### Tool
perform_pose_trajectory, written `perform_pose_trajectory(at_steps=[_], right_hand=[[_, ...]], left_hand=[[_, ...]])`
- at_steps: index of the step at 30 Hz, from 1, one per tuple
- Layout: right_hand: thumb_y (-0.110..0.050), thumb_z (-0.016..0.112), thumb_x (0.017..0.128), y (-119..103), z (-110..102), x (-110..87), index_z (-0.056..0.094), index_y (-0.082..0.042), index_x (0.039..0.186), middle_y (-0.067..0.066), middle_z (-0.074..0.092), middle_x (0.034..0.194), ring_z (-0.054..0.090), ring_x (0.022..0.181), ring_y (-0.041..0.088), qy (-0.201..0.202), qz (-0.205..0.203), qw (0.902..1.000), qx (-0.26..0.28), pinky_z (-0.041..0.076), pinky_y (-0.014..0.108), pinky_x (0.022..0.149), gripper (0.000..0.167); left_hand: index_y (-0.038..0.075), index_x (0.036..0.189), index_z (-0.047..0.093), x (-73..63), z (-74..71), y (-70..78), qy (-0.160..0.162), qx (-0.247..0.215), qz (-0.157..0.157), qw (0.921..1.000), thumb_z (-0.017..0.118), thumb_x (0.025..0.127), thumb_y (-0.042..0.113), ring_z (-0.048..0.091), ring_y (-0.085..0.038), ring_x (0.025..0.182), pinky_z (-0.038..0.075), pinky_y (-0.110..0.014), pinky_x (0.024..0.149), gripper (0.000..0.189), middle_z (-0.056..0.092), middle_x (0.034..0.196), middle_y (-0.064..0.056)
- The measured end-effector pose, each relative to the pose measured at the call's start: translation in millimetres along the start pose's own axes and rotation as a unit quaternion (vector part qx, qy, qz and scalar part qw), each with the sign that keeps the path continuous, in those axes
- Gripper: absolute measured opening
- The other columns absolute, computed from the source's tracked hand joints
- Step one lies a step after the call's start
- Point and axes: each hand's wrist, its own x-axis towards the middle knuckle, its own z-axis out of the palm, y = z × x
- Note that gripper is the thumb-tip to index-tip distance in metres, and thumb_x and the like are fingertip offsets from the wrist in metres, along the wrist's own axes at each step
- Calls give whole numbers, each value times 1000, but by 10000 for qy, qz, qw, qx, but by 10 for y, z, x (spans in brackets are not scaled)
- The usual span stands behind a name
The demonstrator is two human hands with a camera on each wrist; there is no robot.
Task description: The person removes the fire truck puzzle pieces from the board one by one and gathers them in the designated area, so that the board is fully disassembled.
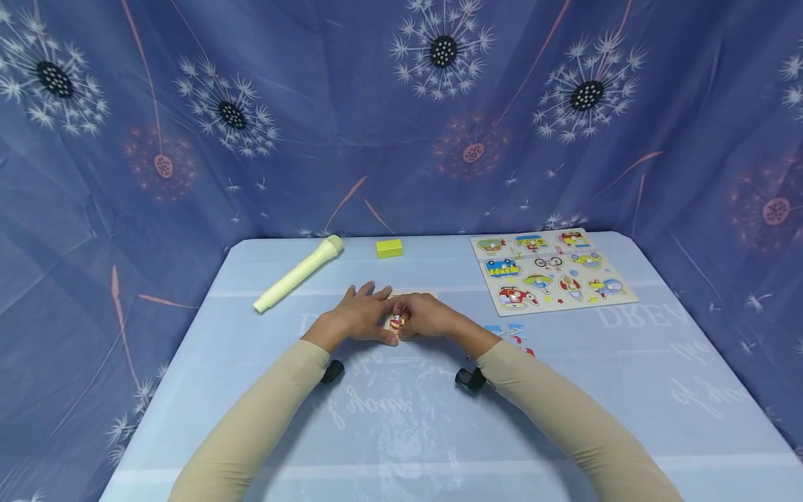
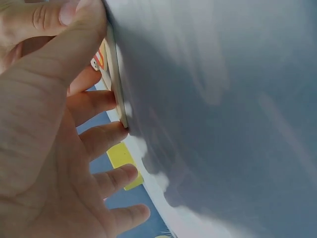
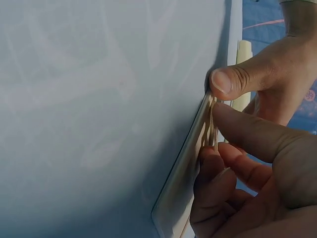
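Observation:
A small pale wooden board lies on the table in front of me, mostly covered by both hands in the head view. My left hand holds its left end, thumb at the near edge and fingertips along the far edge, with the outer fingers spread past it. Between the thumb and fingers of my right hand is a thin puzzle piece with red and yellow colours. The right wrist view shows this piece edge-on, close over the board, beside the left thumb.
A large wooden puzzle board with vehicle pictures lies at the back right. A yellow block and a pale yellow microphone-shaped stick are at the back left. Blue and red flat shapes show partly behind the right sleeve.

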Motion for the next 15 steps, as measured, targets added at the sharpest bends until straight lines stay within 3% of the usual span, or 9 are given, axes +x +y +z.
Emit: perform_pose_trajectory(at_steps=[9,15], right_hand=[[-12,81,85,56,-52,-49,71,-8,110,-3,61,80,53,72,12,79,-340,9963,-788,42,27,67,27],[-16,80,85,257,-189,-393,73,-6,116,-4,66,91,57,79,11,224,-275,9970,-686,48,30,75,33]], left_hand=[[23,161,36,0,10,15,44,41,-35,10000,70,83,68,13,-43,155,17,-68,119,96,21,170,-7],[21,159,39,-24,45,40,241,230,34,9994,70,82,68,21,-43,153,22,-66,118,96,26,168,-8]])
